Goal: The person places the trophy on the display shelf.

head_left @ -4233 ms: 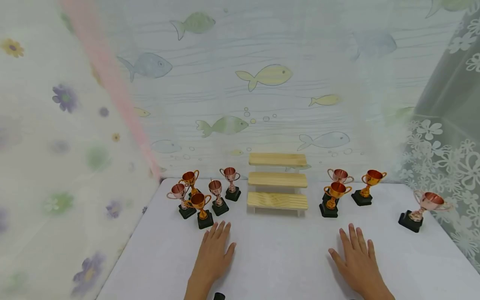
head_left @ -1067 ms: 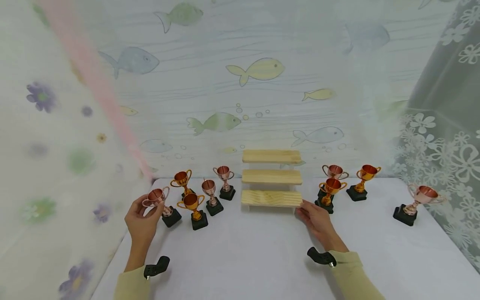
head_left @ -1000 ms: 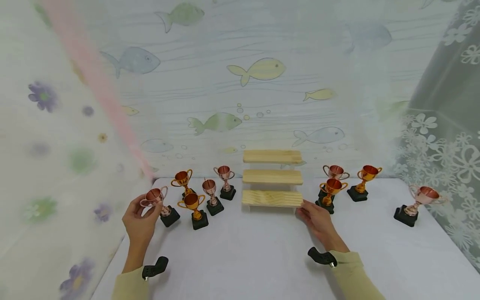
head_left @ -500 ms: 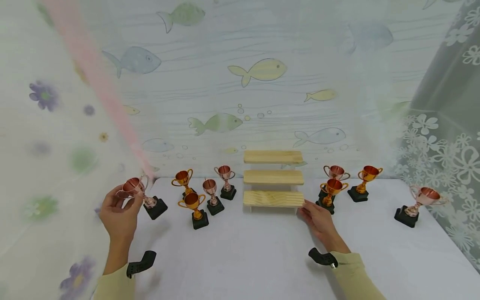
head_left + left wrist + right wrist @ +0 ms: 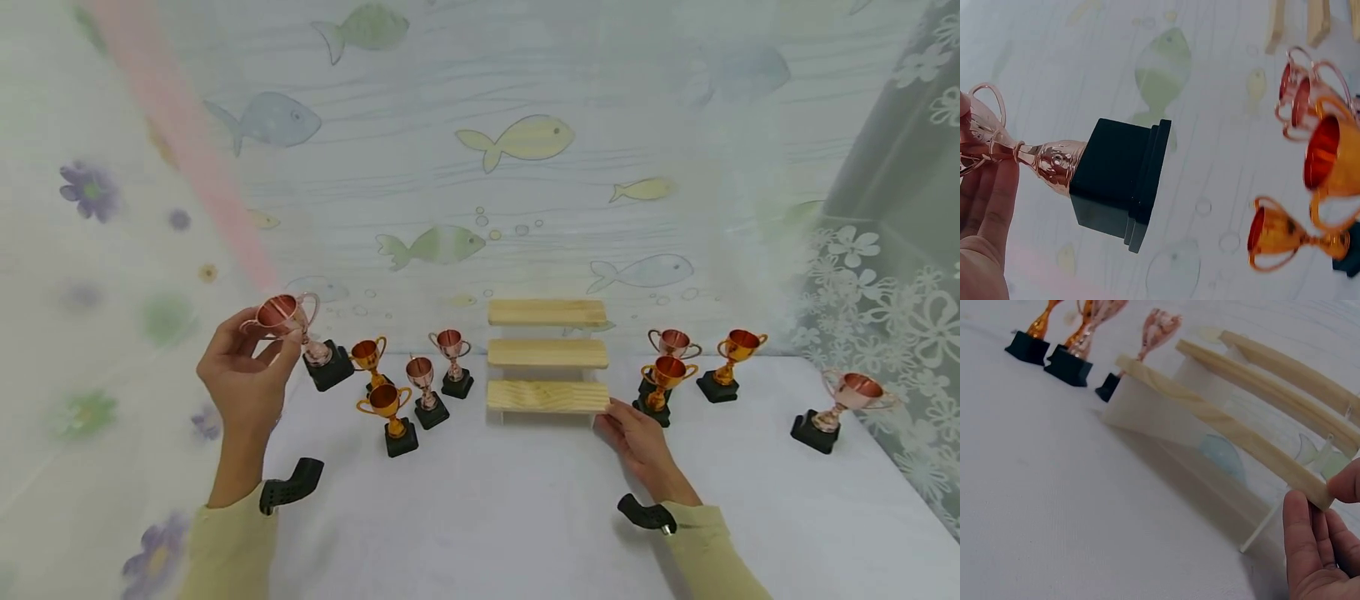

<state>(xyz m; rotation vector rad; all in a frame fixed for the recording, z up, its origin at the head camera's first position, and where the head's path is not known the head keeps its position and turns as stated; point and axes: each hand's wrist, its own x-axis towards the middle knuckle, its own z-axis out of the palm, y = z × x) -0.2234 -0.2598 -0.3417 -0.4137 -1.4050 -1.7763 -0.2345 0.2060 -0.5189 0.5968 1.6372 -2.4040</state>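
Observation:
My left hand (image 5: 251, 379) pinches the cup of a rose-gold trophy (image 5: 300, 333) on a black base and holds it tilted in the air, above the table's left side. In the left wrist view the trophy (image 5: 1072, 172) lies sideways with my fingers (image 5: 988, 206) on its cup. My right hand (image 5: 633, 437) rests on the right end of the lowest step of a three-step wooden stand (image 5: 547, 358). The right wrist view shows my fingertips (image 5: 1310, 537) and thumb holding that step's end (image 5: 1310, 487).
Several gold and rose-gold trophies (image 5: 408, 383) stand left of the stand. Three more (image 5: 690, 362) stand right of it, and one (image 5: 840, 408) sits alone at the far right. Patterned curtains close in the white table (image 5: 525, 517) on three sides.
My left hand has picked the rose-gold trophy off the table and raised it up and to the left. The right hand has stayed at the stand's lowest step.

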